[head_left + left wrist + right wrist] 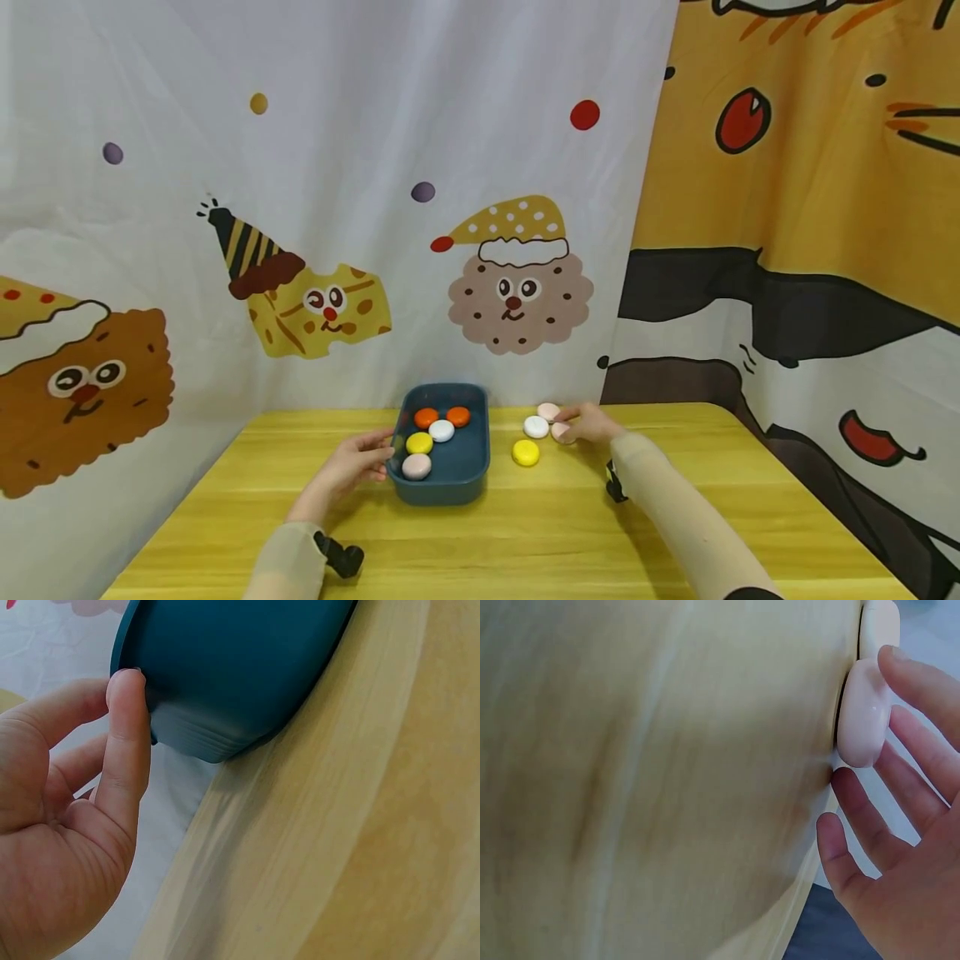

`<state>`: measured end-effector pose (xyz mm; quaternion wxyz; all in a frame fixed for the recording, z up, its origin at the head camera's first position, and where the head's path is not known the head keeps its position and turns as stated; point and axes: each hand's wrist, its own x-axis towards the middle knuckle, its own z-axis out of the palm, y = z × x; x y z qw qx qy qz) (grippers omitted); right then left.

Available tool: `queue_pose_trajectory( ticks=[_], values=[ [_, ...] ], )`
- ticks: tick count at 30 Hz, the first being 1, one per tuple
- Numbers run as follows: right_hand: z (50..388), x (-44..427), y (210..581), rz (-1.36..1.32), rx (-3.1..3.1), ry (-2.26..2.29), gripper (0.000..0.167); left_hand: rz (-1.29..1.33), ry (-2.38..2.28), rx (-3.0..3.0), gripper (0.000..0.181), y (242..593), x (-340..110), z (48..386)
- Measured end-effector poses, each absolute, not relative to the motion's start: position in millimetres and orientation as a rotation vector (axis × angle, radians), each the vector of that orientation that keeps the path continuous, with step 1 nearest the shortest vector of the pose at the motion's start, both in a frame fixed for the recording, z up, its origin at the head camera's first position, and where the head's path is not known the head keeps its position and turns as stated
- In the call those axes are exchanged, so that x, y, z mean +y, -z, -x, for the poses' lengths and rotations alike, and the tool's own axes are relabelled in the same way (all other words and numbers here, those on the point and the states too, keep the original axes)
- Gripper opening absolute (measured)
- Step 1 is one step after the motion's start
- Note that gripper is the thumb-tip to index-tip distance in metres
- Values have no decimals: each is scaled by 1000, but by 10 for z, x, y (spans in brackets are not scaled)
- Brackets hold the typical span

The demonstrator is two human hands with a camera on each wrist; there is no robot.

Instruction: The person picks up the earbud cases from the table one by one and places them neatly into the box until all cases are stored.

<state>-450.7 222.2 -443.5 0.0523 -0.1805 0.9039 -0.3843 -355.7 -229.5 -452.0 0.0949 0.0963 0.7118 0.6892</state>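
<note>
A dark blue rectangular box (465,492) stands on the table. My left hand (352,463) holds its left rim, the thumb against the outer wall in the left wrist view. Inside lie two orange discs, one of them the right orange disc (458,417), a white disc (442,431), a yellow disc (419,443) and a pale pink disc (417,467). My right hand (594,423) is spread loosely around a rounded pale pink disc (863,712) lying on the table. Its thumb tip is close to the disc; whether it touches is unclear.
Beside the right hand lie another pale pink disc (548,412), a white disc (536,427) and a yellow disc (526,453). The wooden table (525,542) ends at the back against a printed curtain (337,167). Both forearms wear wrist straps.
</note>
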Motion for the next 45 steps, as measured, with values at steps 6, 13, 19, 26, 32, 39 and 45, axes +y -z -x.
queue_pose_trajectory(
  ticks=[6, 13, 19, 26, 32, 39, 45],
  values=[
    [4531, 2225, 4479, 563, 2795, 1161, 39, -271, -2044, 2118, 58, 4516, -2289, 3559],
    [4494, 2255, 4496, 553, 2777, 1238, 42, -271, -2038, 2124, 59, 4515, -2288, 3550],
    [4454, 2266, 4352, 458, 2749, 1337, 44, -276, -2036, 2133, 58, 4498, -2296, 3555],
    [4470, 2344, 4309, 510, 2795, 1283, 43, -277, -2034, 2137, 58, 4519, -2292, 3558],
    [4450, 2336, 4294, 452, 2786, 1312, 44, -295, -2023, 2128, 57, 4530, -2295, 3537],
    [4451, 2277, 4182, 494, 2794, 1282, 43, -274, -2034, 2118, 57, 4508, -2281, 3530],
    [4446, 2249, 4079, 543, 2753, 1290, 44, -285, -2045, 2110, 57, 4506, -2278, 3539]
  ],
)
